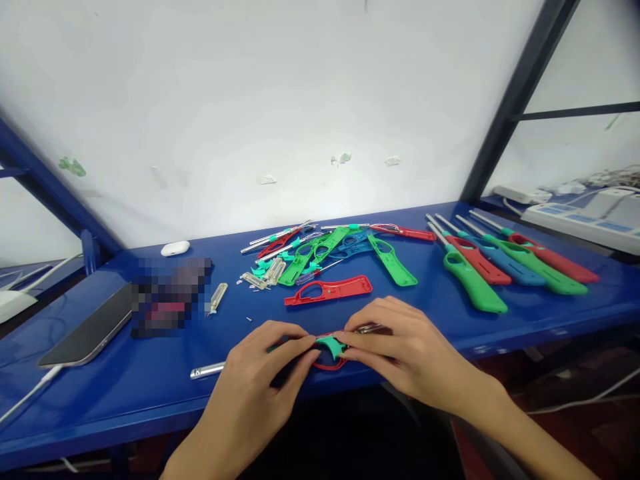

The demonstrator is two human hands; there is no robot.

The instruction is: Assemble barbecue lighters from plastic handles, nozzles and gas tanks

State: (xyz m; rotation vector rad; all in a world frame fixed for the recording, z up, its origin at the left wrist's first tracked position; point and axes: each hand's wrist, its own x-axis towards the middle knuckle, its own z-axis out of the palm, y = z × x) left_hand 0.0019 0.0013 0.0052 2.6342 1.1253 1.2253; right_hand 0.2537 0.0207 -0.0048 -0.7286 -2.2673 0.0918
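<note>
Low at the desk's front edge, both hands work on a partly open red gas lighter (329, 366) with a green trigger (333, 347). My left hand (267, 370) is closed, its thumb and fingers pinching the lighter at the trigger's left side. The silver lighter tube (207, 371) sticks out to the left of this hand. My right hand (403, 337) is closed too, with its fingertips on the right side of the trigger. A small metal piece (370, 328) shows by its fingers, and the rest of the lighter is hidden under this hand.
Ahead lie a red shell half (345, 289), green shell halves (393, 260), clear fuel tanks (275, 271) and a screwdriver (307, 277). Several whole lighters (473, 283) lie to the right. On the left are a phone (90, 327), a white earphone case (175, 249) and another tank (218, 297).
</note>
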